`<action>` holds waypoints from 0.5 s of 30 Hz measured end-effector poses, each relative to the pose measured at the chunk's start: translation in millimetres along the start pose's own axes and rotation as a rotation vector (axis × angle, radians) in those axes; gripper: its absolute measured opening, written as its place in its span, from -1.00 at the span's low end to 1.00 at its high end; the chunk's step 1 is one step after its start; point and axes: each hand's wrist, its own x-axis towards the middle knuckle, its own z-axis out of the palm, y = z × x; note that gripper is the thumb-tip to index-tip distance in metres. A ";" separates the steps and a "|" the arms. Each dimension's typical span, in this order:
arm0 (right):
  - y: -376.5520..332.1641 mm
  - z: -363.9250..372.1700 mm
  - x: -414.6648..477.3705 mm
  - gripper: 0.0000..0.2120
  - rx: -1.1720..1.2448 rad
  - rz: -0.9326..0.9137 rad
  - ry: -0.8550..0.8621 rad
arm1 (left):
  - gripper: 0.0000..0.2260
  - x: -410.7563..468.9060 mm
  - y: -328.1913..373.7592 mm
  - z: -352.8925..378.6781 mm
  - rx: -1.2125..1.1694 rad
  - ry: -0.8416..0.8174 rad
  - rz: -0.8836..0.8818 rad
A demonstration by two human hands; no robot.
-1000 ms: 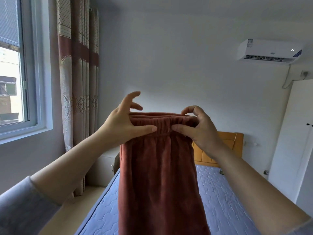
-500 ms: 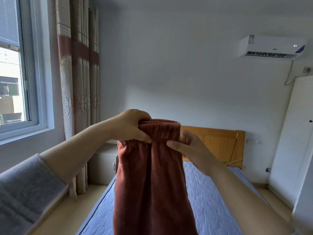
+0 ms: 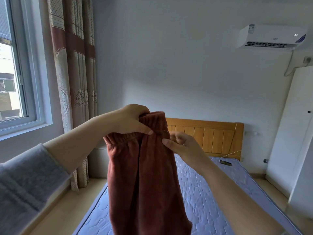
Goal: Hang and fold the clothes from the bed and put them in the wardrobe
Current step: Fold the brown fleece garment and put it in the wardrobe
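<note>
1. Left arm, grey sleeve pushed back, reaching in from the left.
   - Risk: this looks like the garment's only sure support. If the grip slackens, the doubled waistband would slide apart and the lengthwise fold would be lost.
   - Pose: left hand (image 3: 130,121) raised with knuckles up. The fingers are curled over the top of the gathered waistband and the thumb is pressed along its front, grasping it firmly.

2. Rust-red fleece trousers with elastic waistband (image 3: 144,175).
   - Place: hanging in the air from the left hand, over the near left corner of the bed, doubled lengthwise with a crease down the middle.
   - Risk: the leg ends fall below view, so uneven legs could go unnoticed and skew later folds.

3. Right hand (image 3: 183,146).
   - Pose: just right of the waistband, thumb tip at the cloth's edge, fingers loosely curled behind. Whether it pinches the fabric cannot be told.

4. Bed with blue quilted mattress (image 3: 211,192) and orange wooden headboard (image 3: 203,134).
   - A small dark object (image 3: 226,162) lies near the mattress's far right corner.

5. Tall white wardrobe (image 3: 291,133), standing off the bed's right edge, doors apparently closed.
</note>
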 end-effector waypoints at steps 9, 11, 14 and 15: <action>84.5 0.9 -45.2 -0.60 -0.219 0.304 0.037 | -0.64 11.0 -5.0 13.3 -0.032 0.170 -0.054; 103.7 1.9 -52.7 -0.57 -0.256 0.361 0.008 | -0.65 13.3 -0.8 14.6 -0.033 0.207 -0.043; 125.3 4.0 -60.9 -0.62 -0.179 0.511 -0.017 | -0.69 16.8 3.1 18.5 -0.024 0.253 -0.041; 129.7 4.6 -63.1 -0.64 -0.148 0.567 -0.031 | -0.70 17.7 3.5 20.0 -0.021 0.265 -0.045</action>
